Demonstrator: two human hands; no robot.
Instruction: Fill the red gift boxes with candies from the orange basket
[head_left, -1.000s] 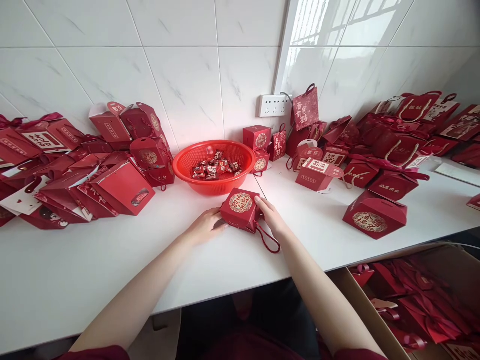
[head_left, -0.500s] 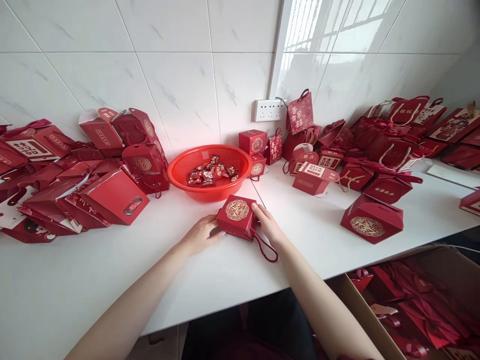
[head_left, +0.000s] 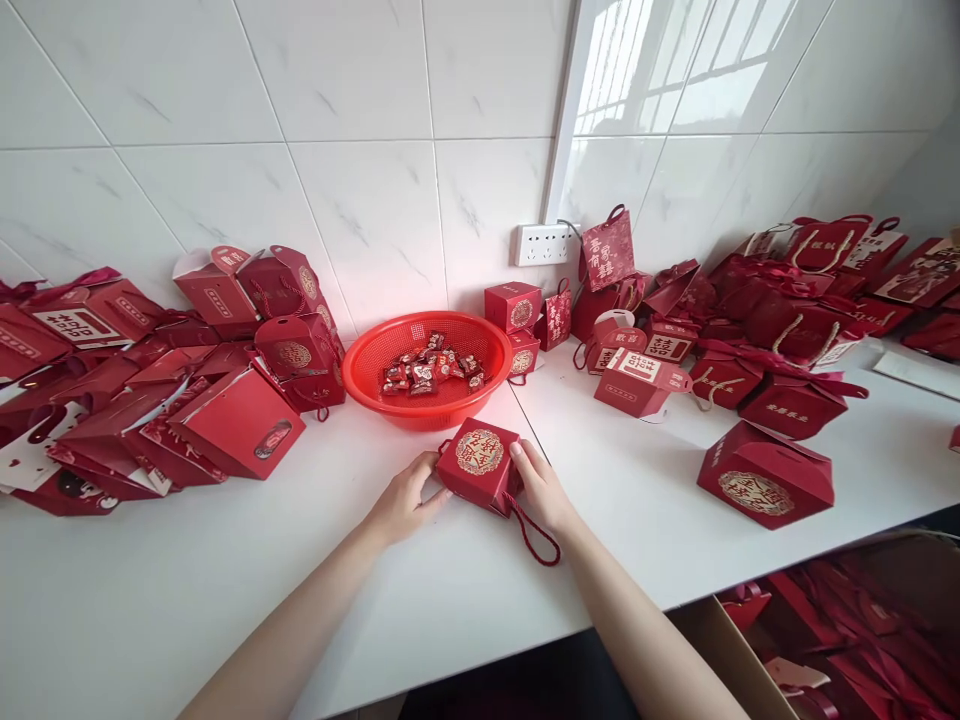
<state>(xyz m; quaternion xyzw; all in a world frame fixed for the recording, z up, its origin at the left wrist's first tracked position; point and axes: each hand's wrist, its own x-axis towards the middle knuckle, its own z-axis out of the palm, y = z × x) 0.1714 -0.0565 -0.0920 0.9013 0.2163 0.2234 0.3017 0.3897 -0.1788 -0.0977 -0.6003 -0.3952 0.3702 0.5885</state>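
Between my two hands is a small dark red gift box with a round gold emblem on its upper face. A twisted red cord handle hangs from its near right side onto the white table. My left hand holds the box's left side, fingers partly hidden behind it. My right hand grips the right side, thumb on the edge of the upper face. Just behind the box stands a red plastic basket with several wrapped candies in it.
Many red gift boxes are piled on the left. More boxes and bags crowd the right, with one emblem box nearer the front edge. A power strip is on the tiled wall. Below right, a cardboard carton holds red packaging.
The camera view has tilted up slightly, so everything sits lower in the picture. Both hands keep their hold on the gift box, which has barely moved on the table.
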